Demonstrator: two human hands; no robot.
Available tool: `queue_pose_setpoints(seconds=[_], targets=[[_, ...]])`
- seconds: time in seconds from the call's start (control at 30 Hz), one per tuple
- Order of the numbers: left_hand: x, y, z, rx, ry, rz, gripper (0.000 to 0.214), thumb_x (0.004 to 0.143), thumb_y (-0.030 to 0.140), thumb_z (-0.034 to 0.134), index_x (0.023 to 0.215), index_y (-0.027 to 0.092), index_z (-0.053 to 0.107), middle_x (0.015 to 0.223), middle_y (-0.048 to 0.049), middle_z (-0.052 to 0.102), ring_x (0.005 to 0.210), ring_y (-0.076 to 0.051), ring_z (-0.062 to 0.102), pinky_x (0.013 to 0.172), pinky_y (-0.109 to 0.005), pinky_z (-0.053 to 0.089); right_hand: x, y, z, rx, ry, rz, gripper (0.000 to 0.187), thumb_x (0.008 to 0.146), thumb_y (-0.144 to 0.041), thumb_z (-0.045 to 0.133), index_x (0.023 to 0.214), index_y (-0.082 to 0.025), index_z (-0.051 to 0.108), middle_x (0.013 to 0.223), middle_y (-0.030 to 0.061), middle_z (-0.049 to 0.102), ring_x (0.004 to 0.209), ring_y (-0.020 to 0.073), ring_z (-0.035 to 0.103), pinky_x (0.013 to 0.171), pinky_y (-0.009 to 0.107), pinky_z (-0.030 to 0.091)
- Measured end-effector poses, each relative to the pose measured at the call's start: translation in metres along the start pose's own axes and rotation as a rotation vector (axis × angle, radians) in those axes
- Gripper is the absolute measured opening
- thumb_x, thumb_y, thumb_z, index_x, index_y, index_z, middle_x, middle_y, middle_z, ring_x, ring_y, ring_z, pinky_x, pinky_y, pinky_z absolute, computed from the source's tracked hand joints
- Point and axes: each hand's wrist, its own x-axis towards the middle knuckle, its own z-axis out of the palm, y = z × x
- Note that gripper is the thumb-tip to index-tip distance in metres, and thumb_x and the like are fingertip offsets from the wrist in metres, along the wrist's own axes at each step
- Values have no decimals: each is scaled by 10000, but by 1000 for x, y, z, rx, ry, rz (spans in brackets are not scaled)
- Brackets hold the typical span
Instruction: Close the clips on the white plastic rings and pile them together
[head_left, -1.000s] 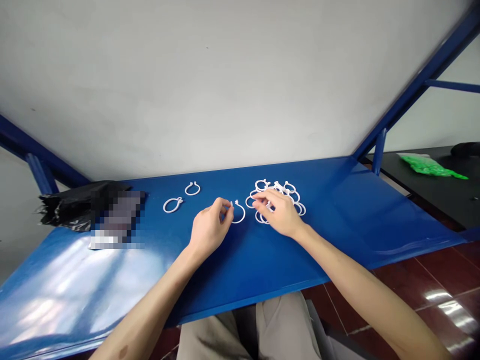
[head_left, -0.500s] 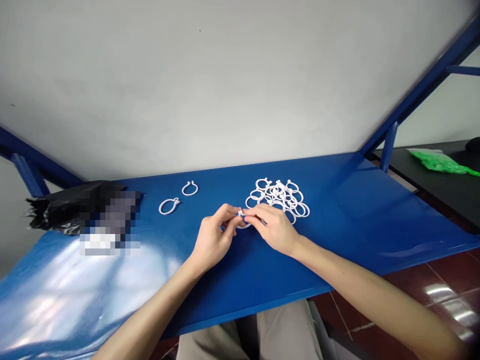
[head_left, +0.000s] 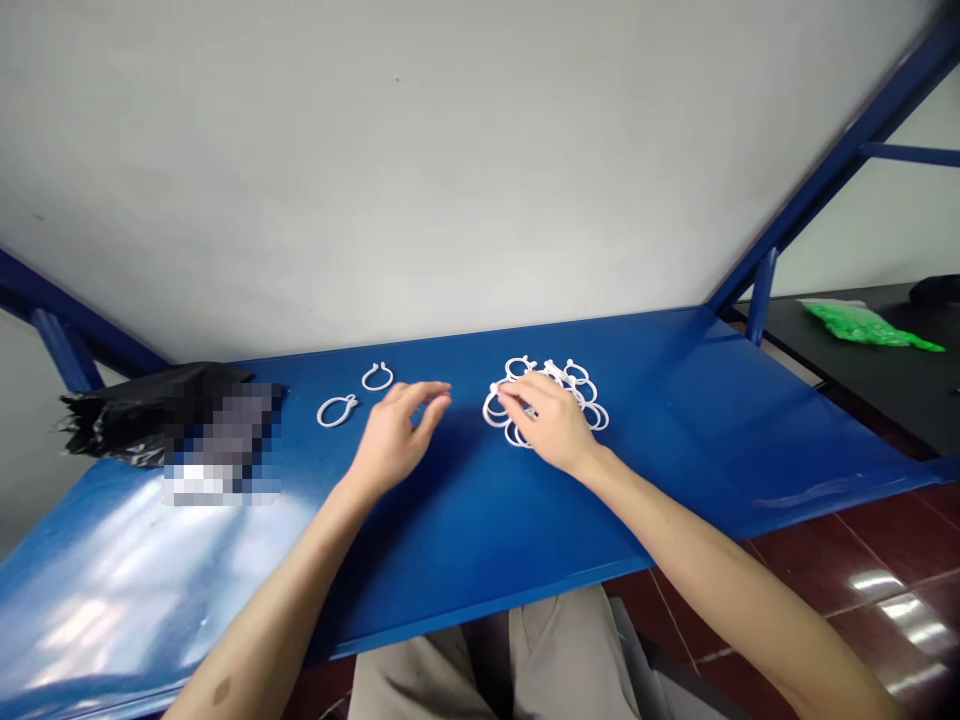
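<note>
My right hand (head_left: 551,420) pinches a white open ring (head_left: 484,408), which looks like a curtain ring with small knobs at its gap, between thumb and fingertips. This ring is at the left edge of a pile of similar white rings (head_left: 550,368), partly hidden beneath the hand. To the left, my left hand (head_left: 394,435) is raised over the blue table, thumb and fingers apart with nothing between them. Beyond it lie two loose rings: one with its gap facing the wall (head_left: 376,388), the other nearer and farther left (head_left: 350,401).
A crumpled black plastic bag (head_left: 120,410) lies at the table's left, beside a pixelated patch. The blue tabletop (head_left: 465,540) meets a pale wall (head_left: 450,200). Blue metal braces (head_left: 762,295) rise at both ends. A green bag (head_left: 862,325) rests on a black surface at right.
My hands have parted. The left has let go of the ring and moved left; the right has shifted slightly, the ring now beside the pile's left edge. The two loose rings stay put.
</note>
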Motion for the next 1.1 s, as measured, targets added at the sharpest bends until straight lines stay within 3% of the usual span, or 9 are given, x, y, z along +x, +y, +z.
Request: queue_pose_setpoints(seconds=[0.07,0.17,0.3,0.5,0.73,0.9,1.0,1.1], targets=[[3,-21,-3,259,95,-18,383,985,413,456,1212,187,667,1188,-121,720,1158,-308,584,1021,-466,463,4,14,-8,-76,44,88,223,1008,-282,540,1052,-211,748,931,65,694,860,198,659,768,333,543],[1,-47,-1,533,81,-150,469,963,336,428,1357,126,574,1428,-184,575,1305,-411,447,1011,-568,428,7,38,-17,-162,83,223,250,994,-291,533,1106,-224,746,948,67,675,834,202,650,733,336,535],[-2,-56,5,653,4,-176,439,953,256,373,1292,98,603,1357,-202,612,1288,-420,439,1016,-569,390,12,60,-16,-211,79,309,266,980,-288,531,1134,-214,735,959,80,684,896,235,635,809,387,534],[-3,-42,7,628,-18,-115,314,953,280,405,1050,154,677,1113,-178,690,1137,-386,502,929,-522,401,16,64,-8,-282,48,301,252,977,-331,545,1057,-203,747,952,108,671,960,279,571,837,435,523],[-5,-22,8,514,20,-71,195,954,267,458,916,196,635,956,-105,719,994,-318,561,876,-468,405,14,44,-16,-216,83,224,210,977,-307,582,1061,-195,738,967,98,669,977,277,557,842,432,518],[-10,10,11,218,126,146,135,971,271,517,916,211,624,913,-50,723,876,-222,585,822,-373,468,7,13,-10,18,-55,136,189,992,-327,584,1034,-212,728,926,58,707,913,221,620,856,391,519],[-16,26,16,119,91,312,114,980,261,543,945,229,646,919,-34,727,866,-188,604,825,-339,489,1,-8,-2,216,-168,188,179,984,-350,601,1031,-218,712,958,34,738,833,171,672,780,321,541],[-20,33,21,47,43,426,85,976,240,565,991,235,648,943,-29,724,861,-167,611,808,-308,510,-3,-19,3,358,-204,245,155,995,-300,564,1010,-213,692,895,15,750,757,144,694,707,274,548]])
